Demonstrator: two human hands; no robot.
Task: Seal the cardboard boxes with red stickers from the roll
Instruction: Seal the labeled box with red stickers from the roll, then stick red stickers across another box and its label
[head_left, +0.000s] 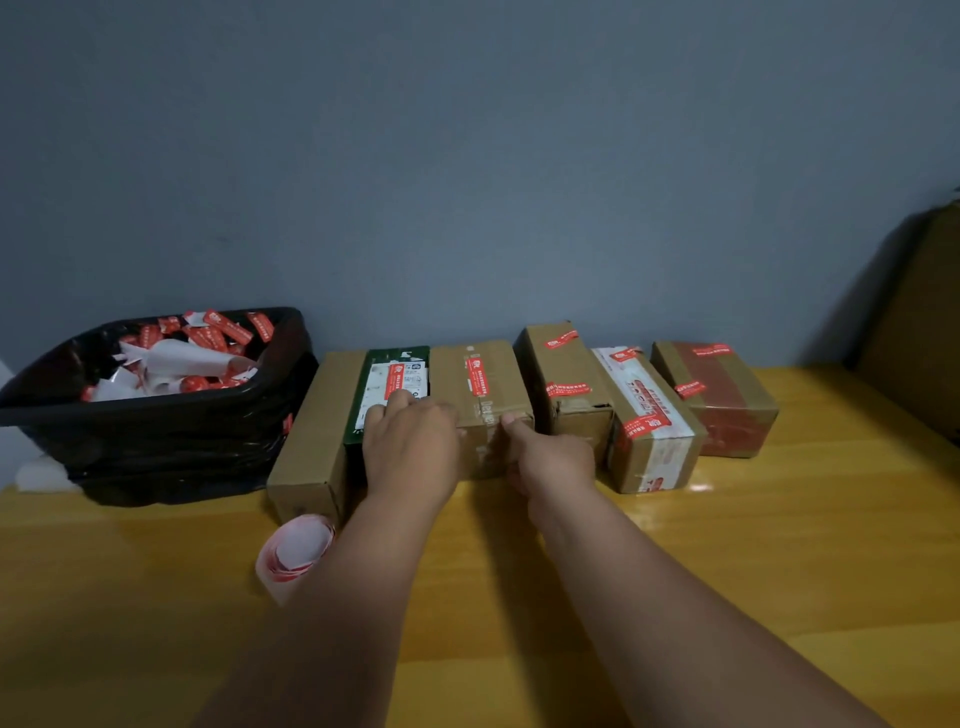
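A row of cardboard boxes stands along the back of a yellow wooden desk (779, 545), close to a grey-blue wall (467, 156). Both of the person's arms reach forward to the middle box (480, 384), a plain brown carton with a red sticker (478, 378) running along the clear tape on its top.

The left hand (410, 441) lies over the near left corner of that box and the edge of the green box (387, 384) beside it, fingers bent down over the top; its grip shows no sticker, and whether the fingers truly clasp anything cannot be told. The right hand (550, 457) rests against the near right corner of the middle box, its thumb pressed onto the top edge at the tape seam (the other fingers are tucked out of sight below).

The sticker roll (293, 551), white backing with red labels, lies on the desk near the left forearm, just in front of a tall plain carton (311, 441) at the left end of the row.

To the right stand three more boxes, each carrying red stickers: a narrow brown box (566, 384), a box wrapped in white printed tape (649, 426), and a box with dark red tape (719, 395).

At far left a black-lined bin (156, 436) holds crumpled red stickers and white backing paper.
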